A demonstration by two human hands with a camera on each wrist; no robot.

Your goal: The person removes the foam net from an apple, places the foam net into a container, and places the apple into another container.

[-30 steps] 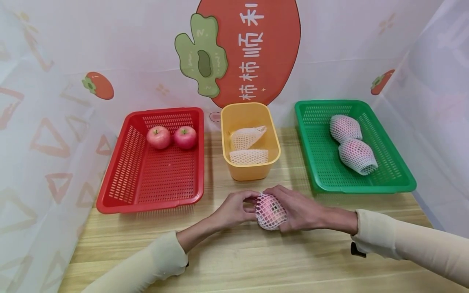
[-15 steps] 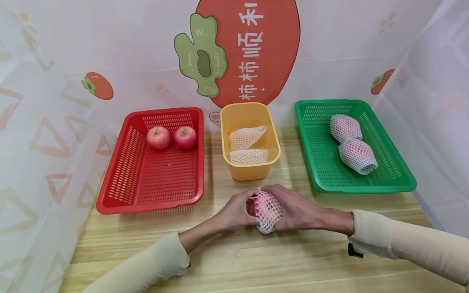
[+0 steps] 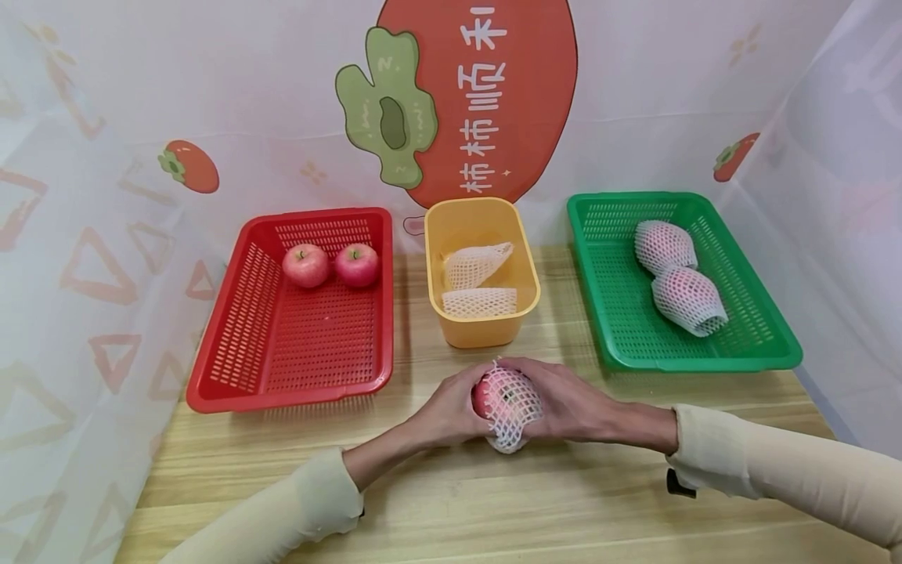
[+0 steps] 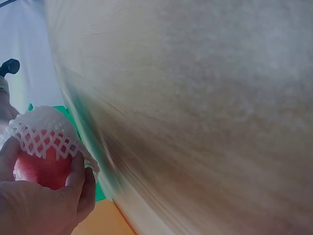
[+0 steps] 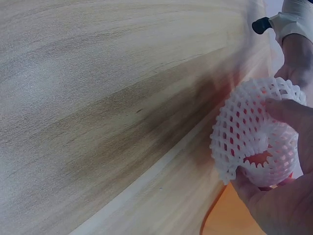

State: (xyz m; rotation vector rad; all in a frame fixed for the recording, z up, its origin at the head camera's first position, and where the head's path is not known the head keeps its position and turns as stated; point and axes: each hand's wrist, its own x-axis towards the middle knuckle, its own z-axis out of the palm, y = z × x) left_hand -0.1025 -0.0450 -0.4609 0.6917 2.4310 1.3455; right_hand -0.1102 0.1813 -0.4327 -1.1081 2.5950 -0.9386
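Observation:
An apple sits between my two hands over the front middle of the table, partly inside a white foam net sleeve. My left hand grips the apple from the left, where a bare red side shows at the thumb and fingers. From the right, my right hand holds the net, its fingers and thumb around the covered side. In the right wrist view the net covers most of the fruit, and a small red patch shows through its opening. The net's loose edge hangs toward the front.
A red basket with two bare apples stands at the left. Behind my hands is a yellow bin with foam nets inside. At the right, a green basket holds two net-covered apples.
Both hands have drawn closer around the apple, the right shifting slightly left. The apple has turned, and more of its bare red side shows beside the left hand.

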